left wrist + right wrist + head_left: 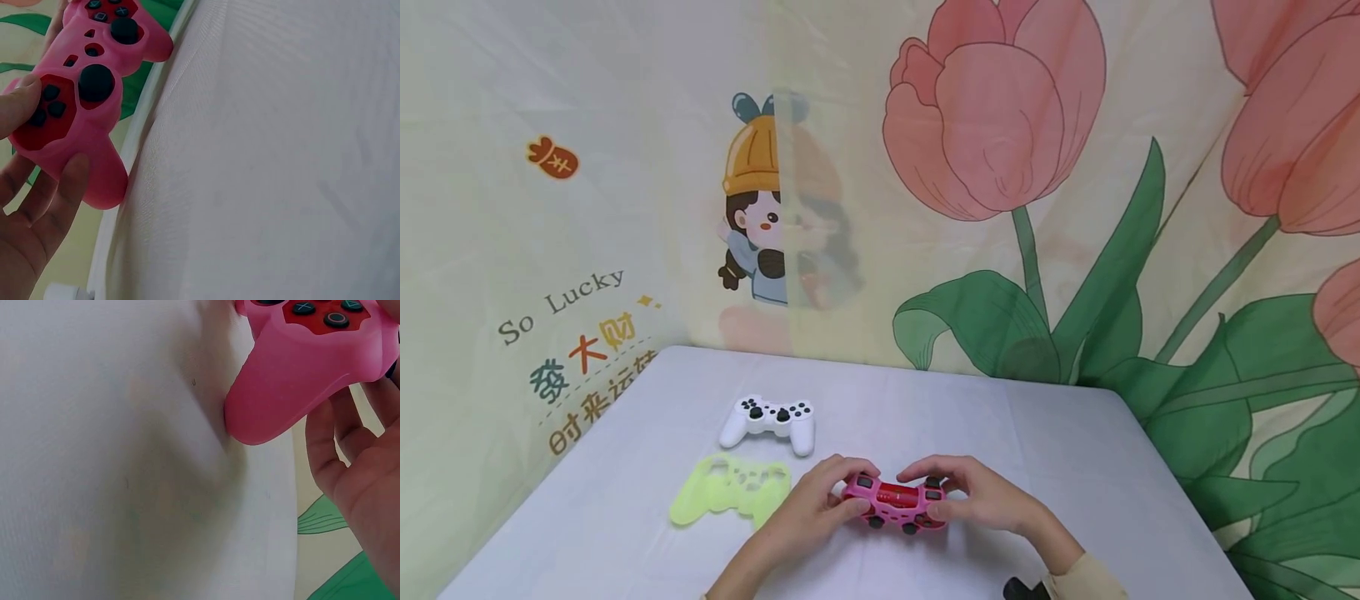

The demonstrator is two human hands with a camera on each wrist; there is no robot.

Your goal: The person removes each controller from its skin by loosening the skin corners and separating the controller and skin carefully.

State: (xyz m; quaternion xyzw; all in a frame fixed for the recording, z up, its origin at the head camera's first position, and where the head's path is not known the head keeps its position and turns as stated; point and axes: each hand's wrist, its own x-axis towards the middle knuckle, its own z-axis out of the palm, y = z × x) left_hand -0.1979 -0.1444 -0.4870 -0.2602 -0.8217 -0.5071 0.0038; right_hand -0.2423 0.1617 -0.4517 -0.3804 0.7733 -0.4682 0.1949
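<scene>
A red game controller in a pink silicone cover [898,498] is gripped at both ends, its shoulder-button side up in the head view. My left hand [812,500] holds one end. In the left wrist view its thumb lies beside the direction buttons, and the fingers support the cover's grip [103,165] from below. My right hand [988,496] holds the other end, thumb on the near side and index finger raised over the top. In the right wrist view, fingers curl behind the controller [287,387], whose round buttons show through the cover.
On the white-covered table [587,533], a white game controller [769,419] lies at the left, further back. Nearer lies a lime-green silicone controller cover [722,493], partly behind my left hand. A printed curtain [850,333] hangs behind the table.
</scene>
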